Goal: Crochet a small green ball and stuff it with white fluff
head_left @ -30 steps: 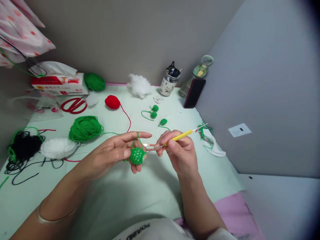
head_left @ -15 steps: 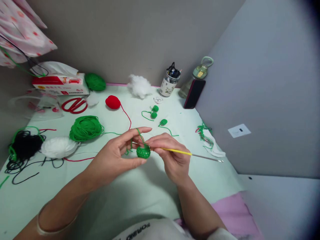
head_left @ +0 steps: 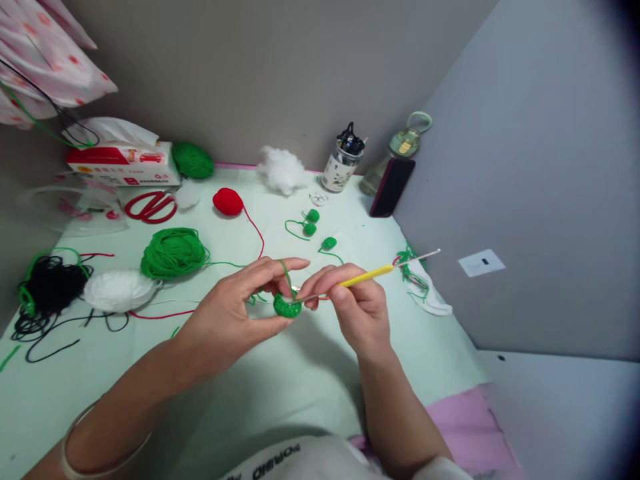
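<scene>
A small green crochet piece (head_left: 287, 307), rounded like a cup, is pinched between the thumb and fingers of my left hand (head_left: 230, 303). Green yarn runs up from it over my raised left index finger. My right hand (head_left: 357, 303) grips a yellow-handled crochet hook (head_left: 367, 276); its inner tip touches the piece's upper edge, and the thin metal far end points up to the right. From the green yarn skein (head_left: 175, 253) a strand leads to my left hand. Several small green crocheted balls (head_left: 310, 229) with yarn tails lie beyond my hands.
Left on the table are a white yarn ball (head_left: 120, 291), black yarn (head_left: 53, 287), red scissors (head_left: 151, 207) and a tissue box (head_left: 125, 165). Further back sit a red yarn ball (head_left: 229, 201), white stuffing (head_left: 283, 170), a pen jar (head_left: 340, 172), a bottle (head_left: 405, 143) and a phone (head_left: 393, 188).
My right hand has turned, swinging the hook's far end upward from pointing down to the right. The hook tip stays at the green piece, which is tilted slightly differently in my left hand.
</scene>
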Demonstrator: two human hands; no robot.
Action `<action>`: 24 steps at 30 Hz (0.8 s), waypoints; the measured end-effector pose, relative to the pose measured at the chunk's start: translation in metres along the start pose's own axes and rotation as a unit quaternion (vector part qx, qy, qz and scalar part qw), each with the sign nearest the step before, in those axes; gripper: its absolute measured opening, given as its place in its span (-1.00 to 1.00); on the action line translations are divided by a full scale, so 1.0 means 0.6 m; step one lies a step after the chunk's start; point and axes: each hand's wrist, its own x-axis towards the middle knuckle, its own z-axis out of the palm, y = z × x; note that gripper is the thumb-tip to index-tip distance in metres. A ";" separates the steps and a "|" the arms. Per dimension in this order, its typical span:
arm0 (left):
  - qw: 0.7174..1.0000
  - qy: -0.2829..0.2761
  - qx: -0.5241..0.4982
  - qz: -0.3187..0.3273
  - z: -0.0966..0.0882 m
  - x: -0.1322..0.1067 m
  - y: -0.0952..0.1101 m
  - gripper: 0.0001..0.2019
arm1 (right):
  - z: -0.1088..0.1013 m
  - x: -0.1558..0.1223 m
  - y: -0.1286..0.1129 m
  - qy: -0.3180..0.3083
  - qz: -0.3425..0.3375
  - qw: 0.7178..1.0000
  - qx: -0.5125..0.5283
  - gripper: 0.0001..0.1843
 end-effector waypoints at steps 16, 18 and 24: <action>0.996 0.001 0.075 0.041 -0.006 0.002 0.003 -0.72 | 0.001 -0.004 -0.003 -0.021 -0.026 0.997 -0.066 -0.82; 0.995 0.003 0.089 0.053 -0.005 0.002 0.002 -0.75 | 0.002 -0.004 -0.004 -0.026 -0.035 0.995 -0.086 -0.82; 0.988 0.014 0.134 0.078 -0.005 0.002 -0.004 -0.81 | 0.005 -0.002 -0.011 -0.066 -0.102 0.973 -0.194 -0.83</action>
